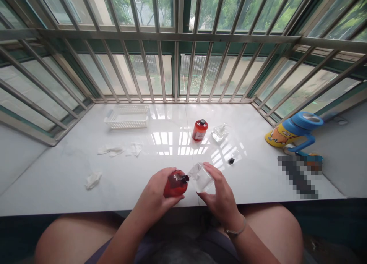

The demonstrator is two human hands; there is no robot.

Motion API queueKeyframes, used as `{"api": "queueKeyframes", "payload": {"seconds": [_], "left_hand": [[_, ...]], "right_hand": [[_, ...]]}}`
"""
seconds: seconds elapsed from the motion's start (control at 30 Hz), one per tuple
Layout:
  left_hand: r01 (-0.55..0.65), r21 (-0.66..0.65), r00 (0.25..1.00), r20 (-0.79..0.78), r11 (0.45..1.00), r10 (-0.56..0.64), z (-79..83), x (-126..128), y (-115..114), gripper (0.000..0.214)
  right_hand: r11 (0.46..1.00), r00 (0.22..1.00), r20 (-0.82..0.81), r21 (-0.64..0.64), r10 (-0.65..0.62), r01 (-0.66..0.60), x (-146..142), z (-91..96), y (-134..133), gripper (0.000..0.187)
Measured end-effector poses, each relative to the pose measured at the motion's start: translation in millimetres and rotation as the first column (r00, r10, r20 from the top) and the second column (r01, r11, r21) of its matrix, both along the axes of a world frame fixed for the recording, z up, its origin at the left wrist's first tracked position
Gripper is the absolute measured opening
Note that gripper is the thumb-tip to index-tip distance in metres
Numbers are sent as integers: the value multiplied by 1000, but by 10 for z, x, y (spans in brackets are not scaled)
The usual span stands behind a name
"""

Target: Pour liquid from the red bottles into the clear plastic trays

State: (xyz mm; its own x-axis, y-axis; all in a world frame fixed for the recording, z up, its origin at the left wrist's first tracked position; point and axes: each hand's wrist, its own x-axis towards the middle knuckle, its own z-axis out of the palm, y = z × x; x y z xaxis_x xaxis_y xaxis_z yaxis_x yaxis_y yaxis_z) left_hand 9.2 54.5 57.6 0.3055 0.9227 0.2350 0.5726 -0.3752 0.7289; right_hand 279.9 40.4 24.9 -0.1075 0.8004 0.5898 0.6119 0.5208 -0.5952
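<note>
While the left hand (159,187) curls its fingers round a red bottle (174,185) at the bottom centre of the frame, the right hand (222,191) grips a square clear bottle (205,178) between thumb and fingers just right of it. The red bottle is tipped, its black neck uncapped and aimed at the clear bottle; whether they touch, and how much either holds, I cannot tell. A crumpled tissue (93,180) lies at lower left, with more tissues (110,151) beyond it. Right of centre lies a small black cap (231,161). A yellow flask (276,136) with a blue lid and handle leans at the right edge, a cartoon animal printed on its side. Farther back, near the middle, stands a second red bottle (200,127), black-capped, its pale label too small to read; a second clear bottle (220,133) is just beside it, its contents unclear. A white basket (127,124) sits upper left of centre, before the window bars (160,36).
</note>
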Motion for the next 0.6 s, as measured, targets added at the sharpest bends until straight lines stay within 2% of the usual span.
{"api": "queueKeyframes", "payload": {"seconds": [0.2,0.6], "left_hand": [[1,4,1000,-4,1000,-1,-47,48,-16,78],[22,-68,1000,13,997,-21,-61,61,-13,77]], "right_hand": [[999,998,61,44,27,-29,15,72,17,76],[998,989,140,33,46,-51,62,104,39,78]]}}
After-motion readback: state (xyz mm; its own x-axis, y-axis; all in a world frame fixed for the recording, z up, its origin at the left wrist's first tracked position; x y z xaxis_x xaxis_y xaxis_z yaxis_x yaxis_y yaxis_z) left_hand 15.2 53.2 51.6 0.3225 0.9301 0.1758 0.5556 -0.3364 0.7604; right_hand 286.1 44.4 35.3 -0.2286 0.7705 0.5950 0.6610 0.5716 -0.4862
